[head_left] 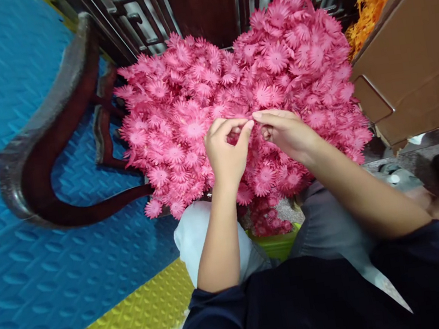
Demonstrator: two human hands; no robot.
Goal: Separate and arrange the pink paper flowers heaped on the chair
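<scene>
Both hands are working at the fingertips, just above a heap of pink flowers (174, 152). The left hand (222, 156) is pinching, thumb and forefinger touching at their tips; the right hand (289, 133) is pointing a fingertip almost against that pinch, its other fingers curling under. Whether the right is gripping, and whether something thin is lying between the two, I cannot tell. The step in hand is looking like fine two-handed fingertip work; the next move is probably calling for a light, steady pinch, since a small piece could easily be getting lost among the petals. The flowers are spreading below, beyond and to both sides of the hands, overlapping densely, their narrow petals fanning around small centres. More are lying nearer the body, by a green container (275, 245). A cardboard box (418, 58) is standing right of the hands, a curved wooden armrest (24, 182) left.
</scene>
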